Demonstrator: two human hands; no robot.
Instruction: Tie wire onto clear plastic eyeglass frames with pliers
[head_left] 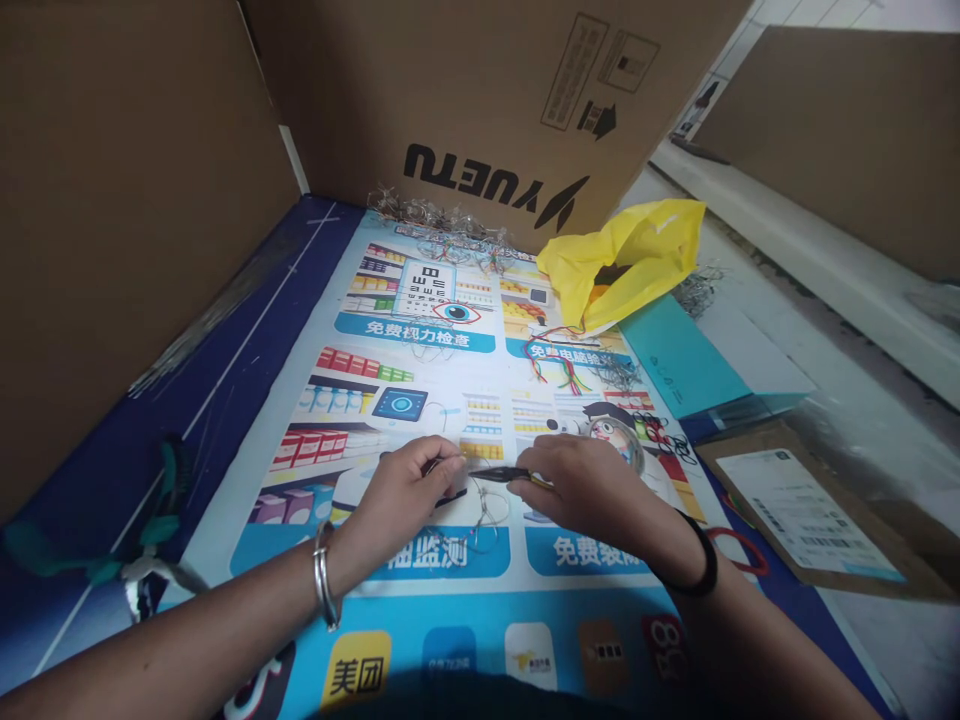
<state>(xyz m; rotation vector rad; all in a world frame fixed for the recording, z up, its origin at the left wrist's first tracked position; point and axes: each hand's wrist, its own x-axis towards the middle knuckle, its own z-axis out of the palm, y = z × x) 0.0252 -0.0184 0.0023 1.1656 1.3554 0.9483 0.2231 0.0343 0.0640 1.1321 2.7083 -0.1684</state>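
Note:
My left hand [420,480], a silver bangle on its wrist, pinches a thin wire [487,512] whose fine loops spread over the printed sheet just right of the fingertips. A dark, slim piece also shows at those fingers; what it is I cannot make out. My right hand [577,480], with a black band at the wrist, is closed around a pair of needle-nose pliers [496,474]. The dark jaws point left and end right at the left fingertips. Whether they grip the wire is too small to tell.
Green-handled pliers [154,545] lie at the left. Cardboard [480,90] rises behind the printed sheet [300,590]. Tangled wire pieces [442,222] line its far edge. At the right are a yellow bag [645,245], coloured cords [574,375], a teal folder [675,360] and a labelled envelope [810,510].

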